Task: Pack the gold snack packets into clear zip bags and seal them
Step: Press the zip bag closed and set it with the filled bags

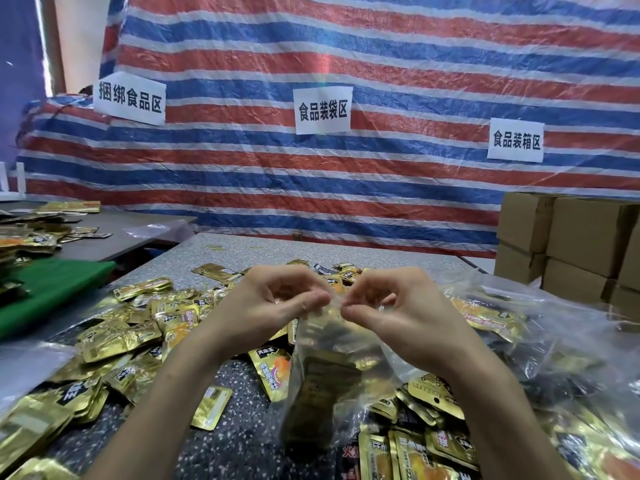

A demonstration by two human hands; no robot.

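Observation:
A clear zip bag (327, 372) holding gold snack packets hangs upright between my two hands above the speckled table (239, 441). My left hand (273, 303) pinches the bag's top edge on the left, and my right hand (391, 306) pinches the same edge on the right, fingertips almost meeting at the middle. Loose gold snack packets (135, 337) lie scattered over the table to the left and in front. More gold packets (426, 445) lie at the lower right.
Filled clear bags (540, 344) are heaped at the right. Cardboard boxes (581, 244) are stacked at the far right. A green cloth (52, 289) and another packet pile (24, 240) lie at the left. A striped tarp (346, 168) with paper signs hangs behind.

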